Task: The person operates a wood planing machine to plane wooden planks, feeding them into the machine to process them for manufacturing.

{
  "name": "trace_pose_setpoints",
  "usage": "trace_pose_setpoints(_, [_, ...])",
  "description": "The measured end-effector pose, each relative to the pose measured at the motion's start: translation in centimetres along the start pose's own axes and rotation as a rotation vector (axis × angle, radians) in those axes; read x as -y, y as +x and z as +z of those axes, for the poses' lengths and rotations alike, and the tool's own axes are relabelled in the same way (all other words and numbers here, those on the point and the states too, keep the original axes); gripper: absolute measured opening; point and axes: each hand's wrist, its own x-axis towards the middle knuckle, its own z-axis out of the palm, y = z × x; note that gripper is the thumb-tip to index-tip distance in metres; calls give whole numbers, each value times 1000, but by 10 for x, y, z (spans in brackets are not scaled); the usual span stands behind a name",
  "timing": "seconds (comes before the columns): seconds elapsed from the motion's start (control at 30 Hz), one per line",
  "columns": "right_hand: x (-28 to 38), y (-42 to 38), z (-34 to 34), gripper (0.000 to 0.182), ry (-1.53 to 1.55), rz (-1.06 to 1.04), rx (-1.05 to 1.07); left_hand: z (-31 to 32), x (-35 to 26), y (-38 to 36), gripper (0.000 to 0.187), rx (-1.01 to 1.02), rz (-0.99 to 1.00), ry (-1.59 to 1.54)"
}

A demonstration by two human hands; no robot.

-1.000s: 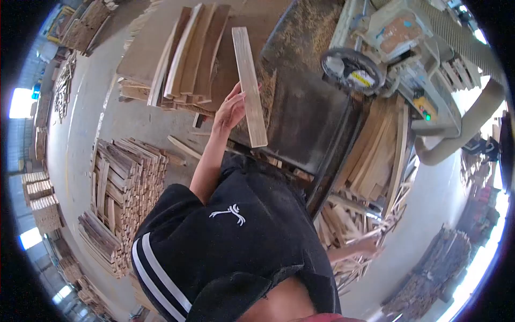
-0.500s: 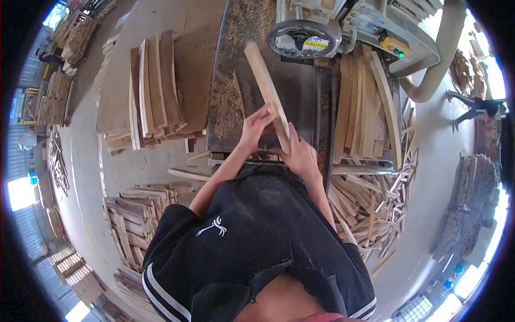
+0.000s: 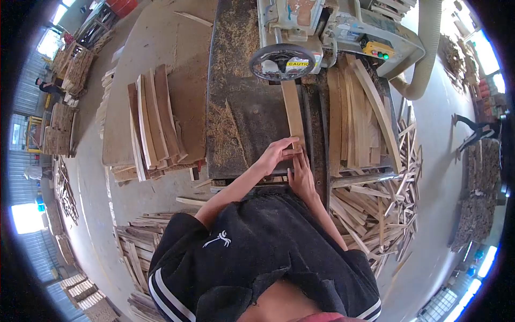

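A narrow wooden board (image 3: 293, 110) lies on the dark machine table (image 3: 244, 102), its far end under the black handwheel (image 3: 256, 64) of the saw-like machine. My left hand (image 3: 277, 154) grips the board's near part from the left, fingers bent over its top. Just below, my right hand (image 3: 302, 177) is closed around the near end, its fingers pressed together along the wood. Both hands are close together, almost touching. The machine's cutting part is hidden beneath the wheel and housing.
Sawdust (image 3: 230, 129) covers the table's left side. Curved boards (image 3: 155, 118) lie on a brown surface to the left. More boards (image 3: 351, 112) are stacked right of the table, above a heap of offcuts (image 3: 375, 209). A yellow button box (image 3: 378, 49) and hose (image 3: 429, 48) are at upper right.
The board has swung from a slant to nearly straight and slid forward to the machine, under the handwheel. Both hands moved with it, and my left hand is now over its top.
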Motion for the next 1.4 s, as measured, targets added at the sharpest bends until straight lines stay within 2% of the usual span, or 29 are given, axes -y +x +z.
trace_pose_setpoints(0.17, [-18,8,16,66,-90,-14,-9,2,-8,17,62,-59,-31,84])
trace_pose_setpoints(0.27, [-24,16,28,70,-129,-34,-73,2,-11,23,66,-114,2,109])
trace_pose_setpoints(0.47, [-33,62,48,64,-174,-90,-352,-18,-18,46,69,-165,115,94])
trace_pose_setpoints(0.57, [-35,91,44,63,-226,-99,-359,-25,-28,46,64,-263,145,103])
trace_pose_setpoints(0.63, [-38,111,41,63,-208,-97,-329,-37,-38,38,56,-411,211,246])
trace_pose_setpoints(0.67, [-40,119,38,62,-251,-101,-327,-43,-43,30,46,-493,269,284])
trace_pose_setpoints(0.7, [-39,126,38,62,-292,-102,-330,-52,-53,16,46,-517,272,285])
trace_pose_setpoints(0.77, [-46,146,40,62,-317,-125,-320,-72,-72,-10,33,-683,411,398])
trace_pose_setpoints(0.9, [-56,171,44,64,-353,-171,-362,-136,-96,-71,23,-1056,672,516])
trace_pose_setpoints(0.97, [-52,185,37,65,-374,-126,-292,-154,-111,-107,21,-1286,720,718])
trace_pose_setpoints(1.0, [-53,193,36,65,-378,-103,-242,-145,-123,-125,24,-1387,652,714])
trace_pose_setpoints(1.03, [-60,200,40,65,-372,-146,-230,-153,-125,-139,24,-1429,666,693])
trace_pose_setpoints(1.1, [-67,216,46,65,-431,-150,-263,-180,-130,-167,31,-1690,608,1326])
trace_pose_setpoints(1.13, [-66,223,43,65,-453,-103,-178,-188,-131,-180,41,-1712,624,1436])
trace_pose_setpoints(1.17, [-63,233,40,65,-455,-153,-173,-194,-128,-186,41,-1763,628,1404])
trace_pose_setpoints(1.23, [-65,248,39,65,-482,-152,-229,-196,-127,-193,52,-1938,261,1593])
trace_pose_setpoints(1.27, [-64,253,33,63,-444,-102,-133,-209,-124,-195,58,-1895,216,1507])
trace_pose_setpoints(1.3, [-61,259,28,63,-456,-131,-139,-210,-122,-196,58,-1917,228,1475])
trace_pose_setpoints(1.37, [-57,264,19,62,-488,-132,-86,-209,-116,-194,56,-1867,103,1540])
trace_pose_setpoints(1.4, [-49,256,16,63,-431,-152,-134,-211,-112,-192,56,-1883,118,1511])
